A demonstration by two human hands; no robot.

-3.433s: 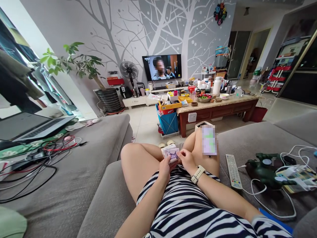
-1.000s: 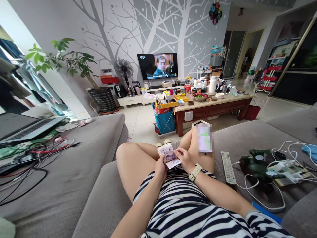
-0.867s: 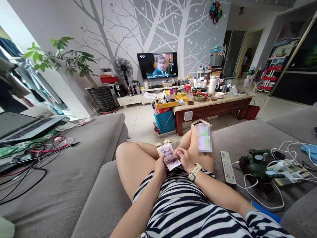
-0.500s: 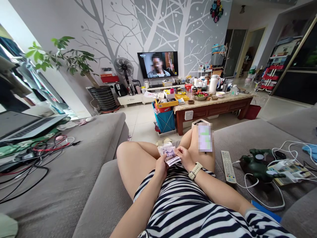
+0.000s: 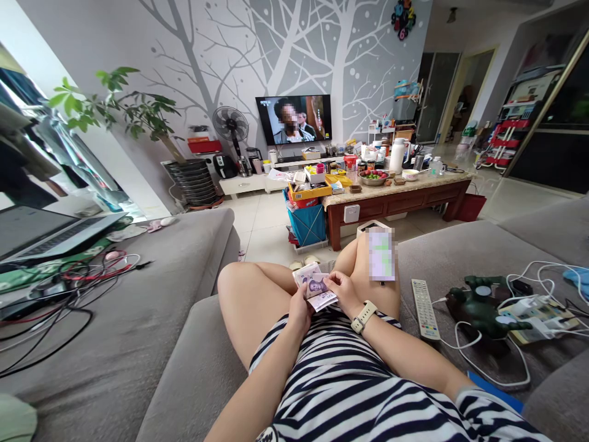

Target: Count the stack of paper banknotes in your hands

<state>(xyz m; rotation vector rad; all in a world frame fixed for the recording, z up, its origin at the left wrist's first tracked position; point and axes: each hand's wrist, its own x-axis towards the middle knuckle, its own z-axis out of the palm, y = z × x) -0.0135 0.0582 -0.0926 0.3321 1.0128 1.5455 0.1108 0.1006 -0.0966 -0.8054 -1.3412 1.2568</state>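
I sit cross-legged on a grey sofa (image 5: 138,344) in a striped dress. Both hands meet in my lap on a small stack of purple banknotes (image 5: 314,286). My left hand (image 5: 299,310) grips the stack from below and the left. My right hand (image 5: 343,291), with a cream watch on its wrist, pinches the top note at its right edge. A phone (image 5: 381,253) rests on my right knee, just beyond the right hand.
A white remote (image 5: 423,301), a dark green toy fist (image 5: 478,310) and white cables lie on the sofa to my right. A laptop (image 5: 50,233) and tangled wires sit on the left. A cluttered wooden coffee table (image 5: 396,193), a blue bin (image 5: 308,224) and a television (image 5: 294,118) stand ahead.
The top note has shifted on the stack between my fingers, lifting and fanning from frame to frame. My hands stay in my lap. The view drifted slightly.
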